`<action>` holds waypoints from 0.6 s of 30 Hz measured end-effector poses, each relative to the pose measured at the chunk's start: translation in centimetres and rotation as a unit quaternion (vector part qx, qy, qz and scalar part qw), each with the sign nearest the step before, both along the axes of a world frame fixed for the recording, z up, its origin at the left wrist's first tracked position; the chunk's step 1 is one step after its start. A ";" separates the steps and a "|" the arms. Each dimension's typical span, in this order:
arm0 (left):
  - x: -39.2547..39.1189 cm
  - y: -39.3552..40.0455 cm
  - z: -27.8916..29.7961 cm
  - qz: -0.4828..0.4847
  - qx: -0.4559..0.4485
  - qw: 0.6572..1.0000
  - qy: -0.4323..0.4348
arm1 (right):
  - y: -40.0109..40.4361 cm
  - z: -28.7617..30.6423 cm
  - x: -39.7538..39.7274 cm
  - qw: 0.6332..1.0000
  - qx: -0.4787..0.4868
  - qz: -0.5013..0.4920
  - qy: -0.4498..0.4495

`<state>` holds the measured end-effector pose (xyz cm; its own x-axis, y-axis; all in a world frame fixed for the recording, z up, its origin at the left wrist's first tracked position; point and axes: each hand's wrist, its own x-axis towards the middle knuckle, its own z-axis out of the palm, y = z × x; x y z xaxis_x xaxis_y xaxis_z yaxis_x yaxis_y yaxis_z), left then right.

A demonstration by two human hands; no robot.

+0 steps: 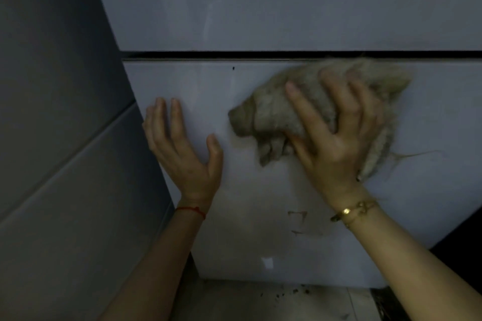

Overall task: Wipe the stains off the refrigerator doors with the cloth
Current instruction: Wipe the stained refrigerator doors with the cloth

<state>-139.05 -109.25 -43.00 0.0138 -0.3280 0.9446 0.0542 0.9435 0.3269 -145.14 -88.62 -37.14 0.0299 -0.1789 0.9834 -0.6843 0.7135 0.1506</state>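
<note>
Her right hand [336,133] grips the soft, limp, fraying cloth [273,112] bunched against the lower door [260,190], best held wadded, while her left hand [182,148] presses flat, fingers spread.

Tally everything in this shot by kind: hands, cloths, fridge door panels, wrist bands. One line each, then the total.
Hands: 2, left hand flat on the lower door, right hand pressing the cloth
Cloths: 1, beige cloth
Door panels: 2, upper door, lower door
Wrist bands: 2, red string, gold bracelet
Total: 7
</note>
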 end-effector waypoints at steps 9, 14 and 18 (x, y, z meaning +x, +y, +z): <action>0.1 -0.1 0.0 0.009 -0.006 1.000 -0.014 | 3.2 -5.0 -0.2 0.996 0.082 -0.035 0.006; 0.3 0.2 0.2 0.004 -0.004 1.000 -0.019 | 1.7 0.0 -0.6 0.999 -0.033 0.004 -0.020; 0.3 0.3 0.3 0.011 -0.005 1.000 -0.026 | 1.9 -5.5 1.0 0.995 0.086 -0.040 -0.028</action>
<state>-138.70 -108.99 -42.68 -0.0287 -0.3183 0.9476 0.0168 0.9477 0.3188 -144.10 -86.69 -42.69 -0.0458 -0.3453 0.9374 -0.6376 0.7325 0.2386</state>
